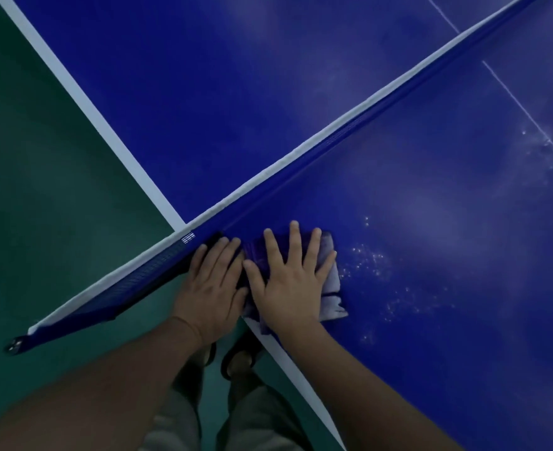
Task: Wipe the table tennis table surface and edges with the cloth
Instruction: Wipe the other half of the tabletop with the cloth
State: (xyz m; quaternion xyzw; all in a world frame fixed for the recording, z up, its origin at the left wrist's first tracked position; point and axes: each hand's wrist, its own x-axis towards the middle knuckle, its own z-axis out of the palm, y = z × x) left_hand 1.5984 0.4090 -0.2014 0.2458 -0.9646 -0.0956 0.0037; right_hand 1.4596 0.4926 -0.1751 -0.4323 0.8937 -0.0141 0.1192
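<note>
The blue table tennis table [431,196] fills the right and top of the head view, with a white line along its edge. A folded pale cloth [332,284] lies on the surface near the table's side edge, close to the net. My right hand [290,281] presses flat on the cloth with fingers spread and straight. My left hand [211,284] rests flat just left of it, at the table's edge beside the net clamp, fingers straight. White specks of dust [369,258] lie on the surface right of the cloth.
The blue net [333,135] with a white top band runs diagonally across the table and overhangs to its post end [16,345] at the left. Green floor [41,157] lies to the left. My feet in sandals [236,356] stand below the table edge.
</note>
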